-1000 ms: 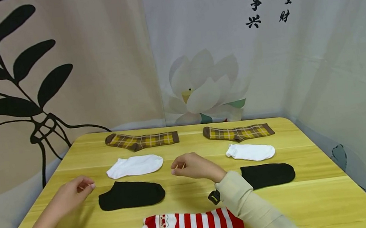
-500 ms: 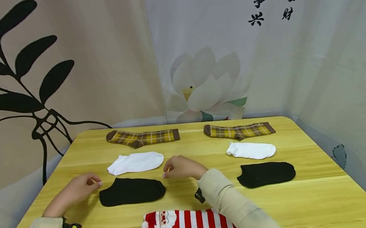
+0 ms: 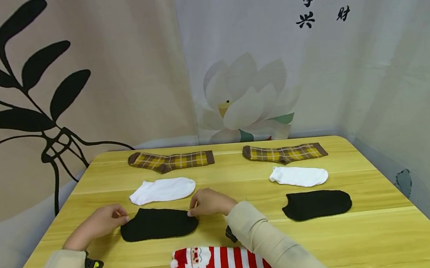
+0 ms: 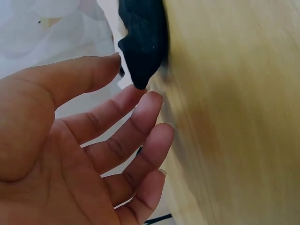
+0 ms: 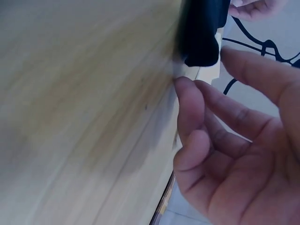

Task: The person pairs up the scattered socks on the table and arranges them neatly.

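Black sock (image 3: 157, 224), nearer table (image 3: 390, 238) left edge: light, limp, we judge; pinch ends. Left hand (image 3: 100, 226), right hand (image 3: 211, 201): both unclosed.

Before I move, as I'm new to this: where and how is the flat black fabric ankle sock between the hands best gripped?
Probably pinch the black ankle sock at both ends, left hand from the left, right hand from the right: it lies flat and lengthwise between them, one end by each.

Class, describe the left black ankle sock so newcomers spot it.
Find the yellow wood-grain table. On its left half, nearer than the white ankle sock, lies the black fabric ankle sock. Unlike its black twin, it lies between left hand and right hand.
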Motion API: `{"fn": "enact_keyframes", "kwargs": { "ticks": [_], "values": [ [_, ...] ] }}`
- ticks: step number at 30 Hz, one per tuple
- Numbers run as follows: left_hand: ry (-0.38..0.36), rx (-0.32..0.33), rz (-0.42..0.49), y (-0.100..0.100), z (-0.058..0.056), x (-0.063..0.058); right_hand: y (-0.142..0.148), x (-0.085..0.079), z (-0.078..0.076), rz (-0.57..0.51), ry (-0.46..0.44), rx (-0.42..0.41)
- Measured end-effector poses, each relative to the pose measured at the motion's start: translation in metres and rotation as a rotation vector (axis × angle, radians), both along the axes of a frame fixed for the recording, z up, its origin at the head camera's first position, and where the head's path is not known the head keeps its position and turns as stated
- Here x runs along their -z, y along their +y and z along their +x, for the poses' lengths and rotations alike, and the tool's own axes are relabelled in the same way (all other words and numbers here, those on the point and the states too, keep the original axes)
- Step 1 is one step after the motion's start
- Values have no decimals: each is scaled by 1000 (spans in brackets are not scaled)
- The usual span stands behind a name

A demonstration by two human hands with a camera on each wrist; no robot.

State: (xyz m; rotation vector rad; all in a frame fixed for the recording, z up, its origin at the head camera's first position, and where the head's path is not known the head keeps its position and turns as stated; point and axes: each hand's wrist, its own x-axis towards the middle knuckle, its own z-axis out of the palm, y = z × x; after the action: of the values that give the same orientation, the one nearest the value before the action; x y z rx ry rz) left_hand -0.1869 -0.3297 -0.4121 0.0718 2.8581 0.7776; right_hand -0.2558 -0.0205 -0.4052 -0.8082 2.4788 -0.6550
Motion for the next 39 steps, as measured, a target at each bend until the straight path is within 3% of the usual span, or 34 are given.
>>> {"fn": "enact_keyframes", "kwargs": {
  "ticks": [7, 15, 30, 39],
  "values": [
    [-36, 3, 14, 3, -1, 4, -9, 1, 7, 41, 12, -33],
    [-33, 5, -4, 7, 0, 9, -13, 1, 11, 95, 105, -54],
    [-46, 18, -78, 9, -1, 2, -20, 3, 15, 72, 130, -89],
    [-34, 16, -59, 9, -1, 5, -23, -1, 25, 160, 198, -90]
  ]
}}
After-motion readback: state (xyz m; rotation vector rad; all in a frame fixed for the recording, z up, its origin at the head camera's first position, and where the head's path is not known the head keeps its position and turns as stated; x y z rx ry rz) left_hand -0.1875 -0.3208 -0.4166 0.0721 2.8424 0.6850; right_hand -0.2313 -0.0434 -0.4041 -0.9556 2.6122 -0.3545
